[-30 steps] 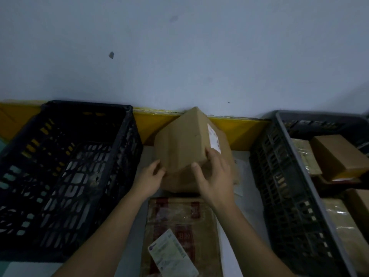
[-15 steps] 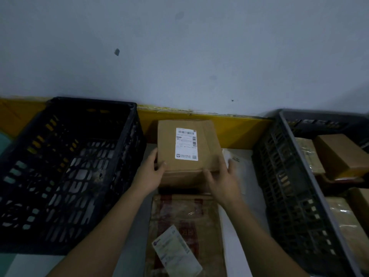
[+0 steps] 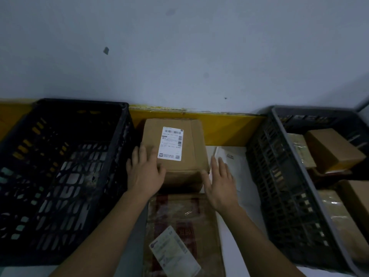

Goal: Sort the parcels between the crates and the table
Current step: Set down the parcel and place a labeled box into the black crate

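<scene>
A brown cardboard box (image 3: pixel 177 140) with a white shipping label on top rests on the table against the yellow wall strip, between two crates. My left hand (image 3: pixel 144 170) lies flat on the box's near-left top corner, fingers spread. My right hand (image 3: pixel 219 182) hovers open just off the box's near-right corner, gripping nothing. A flat taped parcel (image 3: pixel 179 226) with a tilted white label lies on the table in front of the box, partly under my forearms.
A black slatted crate (image 3: pixel 65 124) with nothing visible inside stands on the left. A dark crate (image 3: pixel 279 176) on the right holds several cardboard and plastic-wrapped parcels (image 3: pixel 331 148). A white envelope (image 3: pixel 233 162) lies on the white table (image 3: pixel 245 216) beside the box.
The box was tilted up on an edge in both hands, then turned label-up and set down flat. Both hands have since let go, the right one drawing away from the box.
</scene>
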Motion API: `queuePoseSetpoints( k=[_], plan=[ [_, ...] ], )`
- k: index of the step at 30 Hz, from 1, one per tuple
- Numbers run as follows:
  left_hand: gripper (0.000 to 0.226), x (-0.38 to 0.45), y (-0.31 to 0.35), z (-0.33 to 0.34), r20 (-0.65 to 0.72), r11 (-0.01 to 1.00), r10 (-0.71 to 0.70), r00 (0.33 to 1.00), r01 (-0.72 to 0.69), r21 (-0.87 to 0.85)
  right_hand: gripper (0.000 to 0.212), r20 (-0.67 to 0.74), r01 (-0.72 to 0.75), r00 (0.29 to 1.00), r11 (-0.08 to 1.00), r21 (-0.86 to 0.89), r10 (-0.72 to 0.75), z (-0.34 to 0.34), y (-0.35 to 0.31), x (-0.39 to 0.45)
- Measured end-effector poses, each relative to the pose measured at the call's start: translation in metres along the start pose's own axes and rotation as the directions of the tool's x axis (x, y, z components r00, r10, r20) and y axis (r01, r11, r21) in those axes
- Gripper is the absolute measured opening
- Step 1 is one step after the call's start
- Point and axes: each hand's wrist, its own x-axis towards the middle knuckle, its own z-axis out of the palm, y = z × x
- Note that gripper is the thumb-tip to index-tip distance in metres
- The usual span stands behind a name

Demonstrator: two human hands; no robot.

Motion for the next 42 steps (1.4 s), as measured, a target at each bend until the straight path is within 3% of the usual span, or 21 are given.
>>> queuePoseSetpoints(
  k=[2, 4, 9, 14, 18, 21, 24, 27, 29, 30, 33, 35, 38, 40, 42],
  plan=[
    [0.075, 0.0, 0.02, 0.0, -0.078, 0.992, 0.096, 0.992, -0.09, 0.085, 0.076, -0.001, -0.096, 0.995, 0.995, -0.024, 0.096, 0.001, 0.028, 0.002],
    [0.076, -0.001, 0.047, 0.004, -0.061, 0.979, 0.184, 0.981, -0.178, 0.095, 0.077, 0.031, -0.14, 0.989, 0.983, -0.122, 0.144, 0.005, 0.061, 0.005],
    [0.073, -0.007, 0.107, 0.031, 0.047, 0.918, 0.373, 0.927, -0.376, 0.13, 0.081, 0.136, -0.084, 0.981, 0.93, -0.359, 0.141, 0.021, 0.124, 0.02],
    [0.065, -0.008, 0.118, 0.055, 0.053, 0.91, 0.351, 0.935, -0.354, 0.214, 0.077, 0.314, 0.101, 0.948, 0.893, -0.439, 0.047, 0.043, 0.147, 0.048],
    [0.061, -0.011, 0.109, 0.06, -0.013, 0.907, 0.361, 0.932, -0.348, 0.238, 0.069, 0.316, 0.138, 0.948, 0.865, -0.482, 0.024, 0.067, 0.161, 0.06],
    [0.059, -0.01, 0.108, 0.063, -0.038, 0.914, 0.355, 0.934, -0.338, 0.223, 0.032, 0.26, 0.166, 0.965, 0.857, -0.487, -0.039, 0.078, 0.161, 0.063],
    [0.059, -0.01, 0.11, 0.063, -0.045, 0.921, 0.34, 0.94, -0.322, 0.22, 0.047, 0.25, 0.255, 0.957, 0.832, -0.493, -0.146, 0.089, 0.172, 0.077],
    [0.059, -0.01, 0.112, 0.061, -0.059, 0.927, 0.334, 0.941, -0.316, 0.202, 0.046, 0.179, 0.224, 0.971, 0.878, -0.424, -0.162, 0.071, 0.164, 0.081],
    [0.06, -0.01, 0.113, 0.061, -0.062, 0.937, 0.317, 0.946, -0.303, 0.173, 0.018, 0.158, 0.159, 0.982, 0.899, -0.407, -0.102, 0.054, 0.16, 0.081],
    [0.061, -0.01, 0.115, 0.06, -0.06, 0.944, 0.303, 0.951, -0.292, 0.152, 0.011, 0.057, 0.103, 0.994, 0.931, -0.349, -0.089, 0.048, 0.159, 0.079],
    [0.062, -0.009, 0.123, 0.057, -0.097, 0.957, 0.289, 0.952, -0.285, 0.052, 0.016, -0.167, -0.091, 0.98, 0.989, 0.114, 0.109, 0.015, 0.137, 0.066],
    [0.059, -0.009, 0.134, 0.053, -0.139, 0.949, 0.302, 0.943, -0.311, -0.044, 0.016, -0.19, -0.176, 0.936, 0.862, 0.475, 0.296, -0.01, 0.118, 0.055],
    [0.05, -0.012, 0.158, 0.043, -0.21, 0.925, 0.229, 0.951, -0.28, -0.257, 0.013, -0.115, -0.145, 0.893, 0.519, 0.843, 0.436, -0.042, 0.089, 0.039],
    [0.048, -0.014, 0.179, 0.027, -0.105, 0.872, 0.087, 0.991, -0.126, -0.472, 0.012, -0.029, -0.1, 0.896, 0.264, 0.959, 0.444, -0.057, 0.073, 0.025],
    [0.044, -0.008, 0.195, 0.019, 0.064, 0.755, -0.017, 0.998, 0.055, -0.653, 0.015, 0.03, -0.071, 0.914, 0.085, 0.994, 0.405, -0.073, 0.057, 0.007]
  ],
)
